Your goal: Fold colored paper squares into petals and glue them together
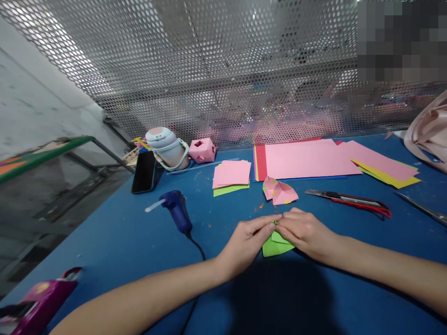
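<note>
A folded green paper [275,245] lies on the blue table [139,242] right in front of me. My left hand [246,242] and my right hand [304,232] both pinch its upper edge, fingertips meeting in the middle, fingers pressed together. Just beyond the hands sits a folded pink paper piece [279,190] with yellow showing at its edges. Most of the green paper is hidden under my fingers.
A blue glue gun [176,211] with its cord lies to the left. Behind are a small stack of pink squares [232,174], large coloured sheets [307,158], a utility knife [349,201], a phone [144,172], a bottle [165,146], a pink paper cube [202,150] and a perforated metal screen [223,70].
</note>
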The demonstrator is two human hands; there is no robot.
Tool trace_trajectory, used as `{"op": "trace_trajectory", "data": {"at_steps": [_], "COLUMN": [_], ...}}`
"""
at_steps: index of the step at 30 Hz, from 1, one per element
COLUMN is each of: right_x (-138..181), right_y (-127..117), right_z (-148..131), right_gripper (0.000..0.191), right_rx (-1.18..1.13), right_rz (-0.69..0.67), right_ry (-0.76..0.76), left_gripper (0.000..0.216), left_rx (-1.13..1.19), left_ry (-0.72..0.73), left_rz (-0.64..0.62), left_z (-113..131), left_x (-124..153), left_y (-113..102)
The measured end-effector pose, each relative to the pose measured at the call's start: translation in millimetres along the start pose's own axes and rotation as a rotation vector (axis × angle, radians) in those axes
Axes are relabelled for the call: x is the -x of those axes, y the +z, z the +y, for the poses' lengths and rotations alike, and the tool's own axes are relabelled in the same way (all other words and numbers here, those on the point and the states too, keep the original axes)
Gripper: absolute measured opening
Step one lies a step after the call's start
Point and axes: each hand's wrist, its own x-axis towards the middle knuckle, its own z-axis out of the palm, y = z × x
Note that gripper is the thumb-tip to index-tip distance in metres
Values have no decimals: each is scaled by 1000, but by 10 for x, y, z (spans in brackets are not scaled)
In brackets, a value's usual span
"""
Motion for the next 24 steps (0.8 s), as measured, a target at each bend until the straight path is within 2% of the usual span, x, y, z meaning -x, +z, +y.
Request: {"op": "trace_trajectory", "data": {"at_steps": [5, 9, 12, 15, 19, 22, 24], "right_x": [1, -27, -35, -26, -14, -18, -27], "right_y": [-13, -58, -78, -84, -99, -113, -118], "right_z": [-55, -93, -78, -47, -37, -62, -82], "right_gripper": [33, 19, 20, 21, 21, 21, 19], "right_rx": [20, -54, -83, -101, -57, -57, -80], "right_rz": [16, -9, -14, -2, 46, 69, 74], "right_ry": [29, 241, 346, 320, 195, 132, 162], "left_gripper": [22, 18, 18, 18, 12, 13, 13], "left_rx": [-23, -48, -96, -90, -35, 4, 84], "left_ry": [36, 29, 19, -8, -15, -38, -69], "left_rz": [73, 195, 218, 187, 132, 148, 177], "left_z": [38, 42, 29, 17, 7, 4, 5], "left_x": [1, 6, 9, 13, 18, 13, 3], "left_y": [0, -13, -14, 1, 34, 42, 35]}}
